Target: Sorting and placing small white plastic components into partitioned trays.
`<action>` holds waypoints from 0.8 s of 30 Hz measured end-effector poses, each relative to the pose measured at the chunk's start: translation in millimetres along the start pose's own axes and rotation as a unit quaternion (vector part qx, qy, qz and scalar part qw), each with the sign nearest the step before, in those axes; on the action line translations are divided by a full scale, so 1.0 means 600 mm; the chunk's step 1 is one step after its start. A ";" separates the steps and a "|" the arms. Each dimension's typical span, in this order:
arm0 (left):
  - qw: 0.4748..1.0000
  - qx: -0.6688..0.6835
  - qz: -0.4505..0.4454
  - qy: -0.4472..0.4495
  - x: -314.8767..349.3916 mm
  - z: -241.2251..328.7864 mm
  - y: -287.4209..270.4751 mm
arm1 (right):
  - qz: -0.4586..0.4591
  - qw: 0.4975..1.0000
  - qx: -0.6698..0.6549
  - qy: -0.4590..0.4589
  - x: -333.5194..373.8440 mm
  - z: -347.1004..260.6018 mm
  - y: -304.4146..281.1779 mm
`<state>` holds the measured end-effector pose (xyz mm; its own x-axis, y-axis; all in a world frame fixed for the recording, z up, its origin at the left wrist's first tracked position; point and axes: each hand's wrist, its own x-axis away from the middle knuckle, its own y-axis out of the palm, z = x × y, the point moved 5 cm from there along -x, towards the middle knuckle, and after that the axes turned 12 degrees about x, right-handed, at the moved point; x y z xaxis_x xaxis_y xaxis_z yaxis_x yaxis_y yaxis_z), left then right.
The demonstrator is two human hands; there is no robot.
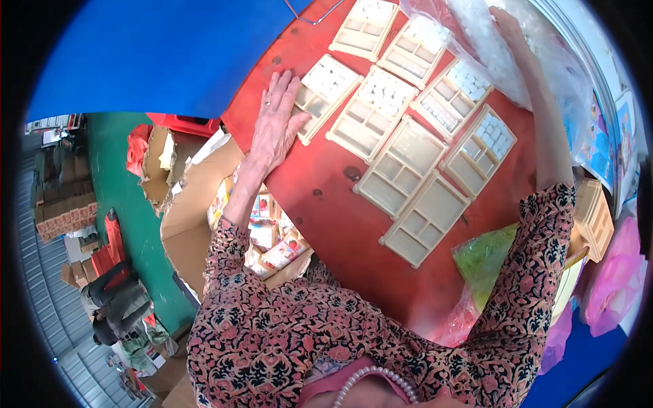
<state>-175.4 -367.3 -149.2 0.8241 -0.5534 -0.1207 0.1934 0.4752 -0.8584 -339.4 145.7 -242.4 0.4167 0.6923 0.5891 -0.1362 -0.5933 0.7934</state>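
Observation:
My left hand (273, 126) lies flat at the left edge of the red table (326, 231), fingers stretched out. Its thumb side touches a cream compartment tray (314, 106) that has small white blocks (331, 73) in its large section. My right arm reaches to the far right, where my right hand (509, 26) is at a clear plastic bag (469, 30) with white contents; its fingers are too unclear to read. Several similar trays lie between the hands, most with white blocks. In the nearest tray (435, 204) I see no blocks.
A torn cardboard box (185, 228) with colourful small packages (282, 253) stands left of the table. Green plastic packaging (486, 255) lies by my right sleeve. Stacked cream trays (594, 219) and a pink bag (615, 289) are at right. Another person (119, 299) bends over farther left.

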 end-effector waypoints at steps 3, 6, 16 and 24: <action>0.999 0.042 0.004 0.021 -0.016 0.008 0.009 | 0.388 0.801 0.331 -0.313 0.039 0.020 -0.022; 1.000 -0.001 0.012 0.010 -0.042 0.032 -0.018 | 0.520 0.607 0.328 -0.504 0.068 0.054 0.022; 0.994 0.043 0.008 0.096 -0.247 0.068 0.067 | 0.302 0.735 0.302 -0.527 0.136 0.094 0.110; 0.995 0.002 -0.052 0.081 -0.279 0.028 0.079 | 0.172 0.744 0.409 -0.499 0.120 0.145 0.213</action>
<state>-295.5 -240.8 -161.2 0.7029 -0.7026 -0.1110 0.2754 0.4127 -0.8682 -248.5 84.2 -111.7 0.9994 0.0342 0.0048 0.0341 -0.9992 0.0223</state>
